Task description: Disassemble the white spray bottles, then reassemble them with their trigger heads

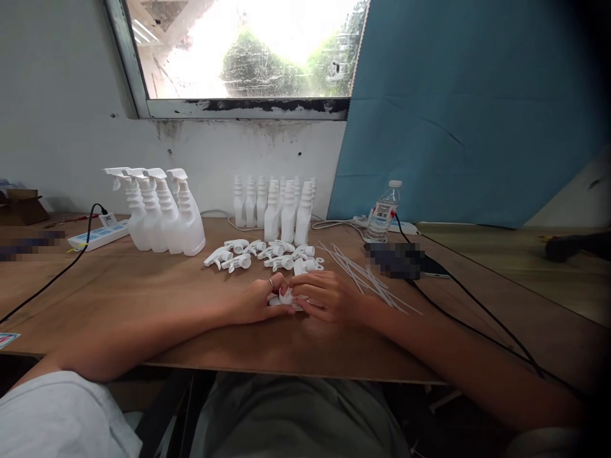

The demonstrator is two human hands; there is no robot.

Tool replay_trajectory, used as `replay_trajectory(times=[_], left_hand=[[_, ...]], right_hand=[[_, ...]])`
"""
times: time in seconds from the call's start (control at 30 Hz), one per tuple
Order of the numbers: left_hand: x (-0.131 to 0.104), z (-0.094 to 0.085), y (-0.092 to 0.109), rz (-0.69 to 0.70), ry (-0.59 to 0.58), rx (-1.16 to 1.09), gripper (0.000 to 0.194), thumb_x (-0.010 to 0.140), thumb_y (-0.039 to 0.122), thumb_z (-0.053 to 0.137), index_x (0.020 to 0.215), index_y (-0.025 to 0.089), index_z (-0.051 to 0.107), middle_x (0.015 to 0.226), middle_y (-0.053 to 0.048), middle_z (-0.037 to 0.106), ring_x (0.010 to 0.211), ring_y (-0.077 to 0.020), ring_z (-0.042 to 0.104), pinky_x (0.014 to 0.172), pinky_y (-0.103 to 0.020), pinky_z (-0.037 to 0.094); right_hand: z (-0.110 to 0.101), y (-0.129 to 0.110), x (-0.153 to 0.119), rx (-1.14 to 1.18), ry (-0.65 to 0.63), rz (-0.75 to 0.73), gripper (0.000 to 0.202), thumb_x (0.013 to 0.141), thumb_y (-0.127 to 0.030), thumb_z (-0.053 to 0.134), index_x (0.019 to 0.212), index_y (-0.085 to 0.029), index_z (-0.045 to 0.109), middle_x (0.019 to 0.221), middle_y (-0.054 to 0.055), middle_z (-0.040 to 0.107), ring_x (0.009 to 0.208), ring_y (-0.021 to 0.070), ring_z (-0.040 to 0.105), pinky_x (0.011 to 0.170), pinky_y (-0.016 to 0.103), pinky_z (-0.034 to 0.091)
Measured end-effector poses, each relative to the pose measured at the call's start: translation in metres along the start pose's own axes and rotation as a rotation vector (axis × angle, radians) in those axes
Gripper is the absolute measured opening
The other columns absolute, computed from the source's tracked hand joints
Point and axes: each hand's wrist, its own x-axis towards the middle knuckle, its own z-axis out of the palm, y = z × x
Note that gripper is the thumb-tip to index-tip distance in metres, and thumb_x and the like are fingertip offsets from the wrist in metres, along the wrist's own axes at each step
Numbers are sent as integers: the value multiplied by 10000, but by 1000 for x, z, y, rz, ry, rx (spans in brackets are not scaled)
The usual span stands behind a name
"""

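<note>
Near the front edge of the table, my left hand (260, 300) and my right hand (324, 296) meet around a white spray trigger head (286, 298). The fingers of both hands are closed on it, and they hide much of its shape. A ring sits on a finger of my left hand. Just beyond my hands lies a loose group of several white spray trigger heads (236, 262), on their sides. Thin white dip tubes (365, 273) lie scattered to the right of my right hand.
Spray bottles with heads fitted (188, 219) stand at the left, and several headless white bottles (287, 213) stand at the back. Farther right are a clear water bottle (382, 216), a blurred dark object (394, 259) and black cables (472, 296). A power strip (98, 235) lies at left.
</note>
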Motion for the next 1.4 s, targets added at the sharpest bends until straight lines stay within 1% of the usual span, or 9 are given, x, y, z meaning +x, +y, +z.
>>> replay_trajectory(times=[0.07, 0.23, 0.33, 0.47, 0.6, 0.83, 1.1, 1.23, 1.4], left_hand=[[0, -2, 0, 56, 12, 62, 335, 816, 490, 654, 876, 197, 503, 795, 23, 591, 665, -111, 529, 608, -224, 438], [1, -5, -6, 287, 93, 100, 255, 868, 420, 618, 899, 168, 598, 930, -61, 662, 862, -160, 627, 813, -267, 495], [1, -4, -8, 370, 107, 109, 235, 878, 394, 618, 911, 161, 622, 970, -88, 687, 880, -167, 650, 818, -270, 507], [0, -4, -7, 395, 111, 112, 239, 865, 400, 636, 837, 163, 631, 954, -98, 701, 850, -167, 658, 784, -268, 515], [0, -5, -7, 452, 96, 135, 249, 870, 380, 632, 756, 160, 620, 928, -113, 699, 815, -170, 652, 753, -271, 507], [0, -3, -9, 398, 100, 169, 299, 880, 420, 595, 723, 166, 592, 830, -100, 672, 758, -164, 630, 708, -271, 494], [0, -4, -6, 417, 122, 178, 301, 865, 418, 614, 703, 169, 565, 763, -72, 649, 698, -149, 599, 666, -257, 469], [0, -2, -6, 304, 135, 151, 285, 845, 441, 625, 760, 175, 564, 770, -37, 647, 698, -140, 601, 683, -253, 474], [-2, 0, -3, 118, 175, 43, 297, 789, 381, 678, 867, 190, 465, 785, 0, 612, 685, -142, 589, 664, -262, 477]], right_hand=[[-1, -1, 2, 29, -22, 33, 115, 926, -199, 508, 988, -169, 600, 997, 85, 677, 850, 153, 640, 742, 281, 502], [-3, -1, 6, 84, -53, 69, 132, 935, -239, 530, 1004, -167, 617, 999, 101, 646, 898, 174, 611, 798, 311, 503], [-2, -2, 5, 151, -50, 98, 144, 929, -231, 551, 1031, -166, 629, 1026, 106, 628, 929, 172, 600, 818, 309, 501], [-1, -5, 5, 235, -36, 129, 110, 921, -206, 561, 988, -164, 636, 1038, 109, 614, 953, 166, 591, 837, 301, 499], [-1, -8, 7, 227, -33, 110, 99, 924, -201, 542, 952, -168, 631, 1013, 100, 616, 924, 163, 593, 808, 299, 504], [-3, -10, 9, -6, -54, 9, 104, 899, -177, 534, 951, -163, 623, 1033, 106, 631, 944, 192, 590, 826, 345, 506], [2, -7, 10, 127, 29, 14, 89, 867, -150, 547, 901, -169, 627, 991, 95, 628, 931, 179, 580, 795, 316, 526], [1, -11, 10, -21, -29, 77, 143, 869, -181, 527, 977, -165, 620, 1100, 119, 620, 1057, 234, 563, 878, 403, 513], [6, -24, 12, -89, -82, 206, 320, 866, -153, 481, 1174, -115, 558, 1326, 190, 512, 1230, 301, 475, 979, 500, 470]])
